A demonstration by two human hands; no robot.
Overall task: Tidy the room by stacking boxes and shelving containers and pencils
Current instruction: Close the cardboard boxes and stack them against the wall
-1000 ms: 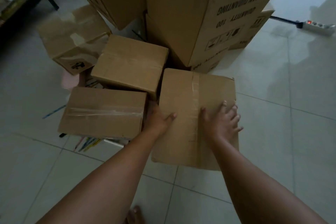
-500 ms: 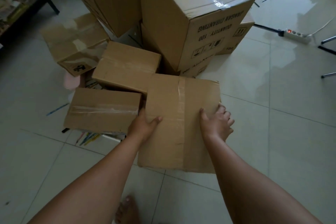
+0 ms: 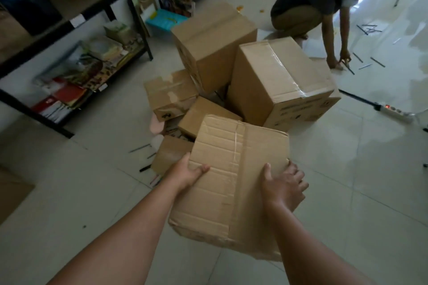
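I grip the taped box (image 3: 231, 169) by its sides, left hand (image 3: 187, 172) and right hand (image 3: 283, 186), before the pile (image 3: 231, 76).

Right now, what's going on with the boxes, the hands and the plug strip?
Creased box: taped shut, lifted, tilted.
Left hand: grips its left edge.
Right hand: grips its right edge.
Two big boxes: taped shut, on the floor.
Power strip: red light on.

Both forearms are bare, no sleeves reaching them (rings or a watch seemingly none, though dim light blurs detail).
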